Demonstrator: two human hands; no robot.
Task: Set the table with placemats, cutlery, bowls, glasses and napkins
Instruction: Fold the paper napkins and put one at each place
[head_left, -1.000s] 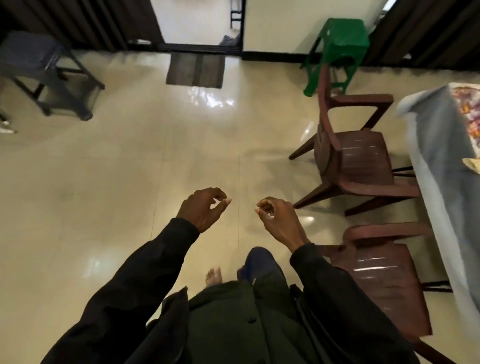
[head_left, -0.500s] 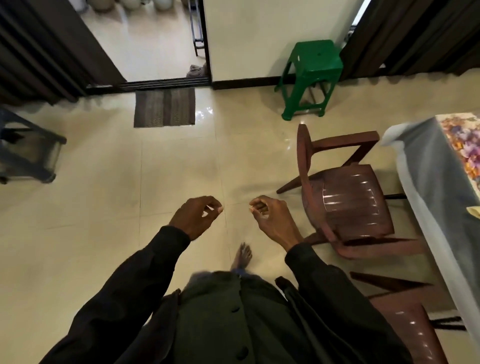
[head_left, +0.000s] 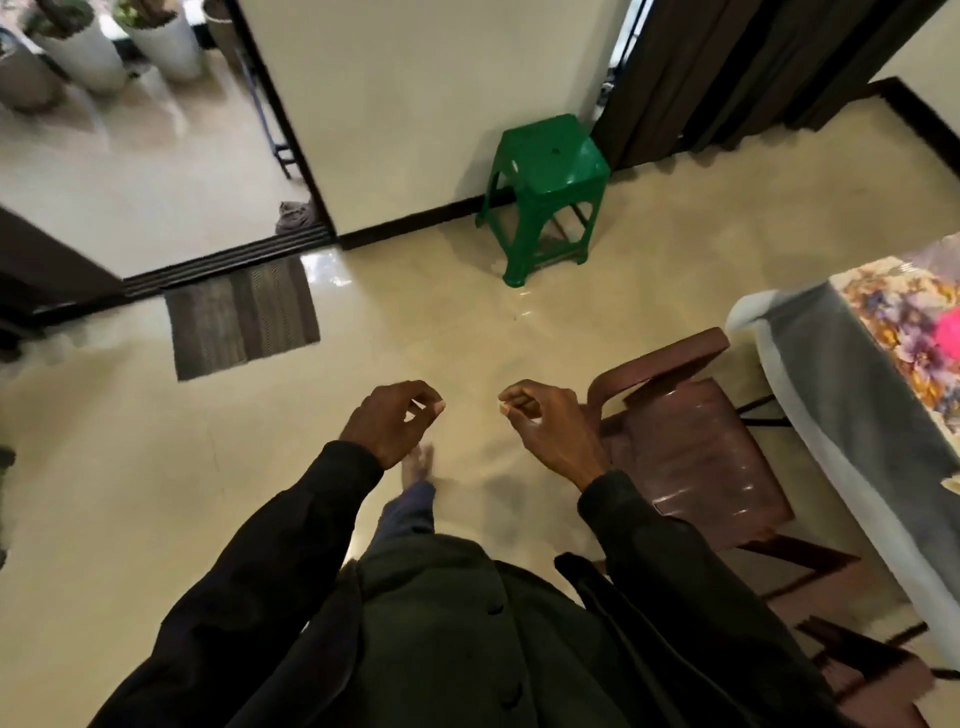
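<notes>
Floor (head_left: 130, 493): cream tile, v. glossy, smooth, glare patches on it. Green stool (head_left: 553, 156): moulded plastic, shiny top. Brown chair (head_left: 696, 452): plastic too, ribbed seat w/ gloss streaks. Doormat (head_left: 241, 317): woven, rough, matt. Table cloth (head_left: 841, 405): grey fabric, matt, soft folds; floral cover (head_left: 898, 322) on it looks smoother, can't tell if cloth or plastic. Curtain (head_left: 691, 73): dark heavy cloth, matt. My sleeves (head_left: 280, 571): black cloth, matt. My coat (head_left: 441, 634): dark green fabric, matt, w/ plain dark buttons. Pots (head_left: 85, 54): pale, smooth; material unclear.
</notes>
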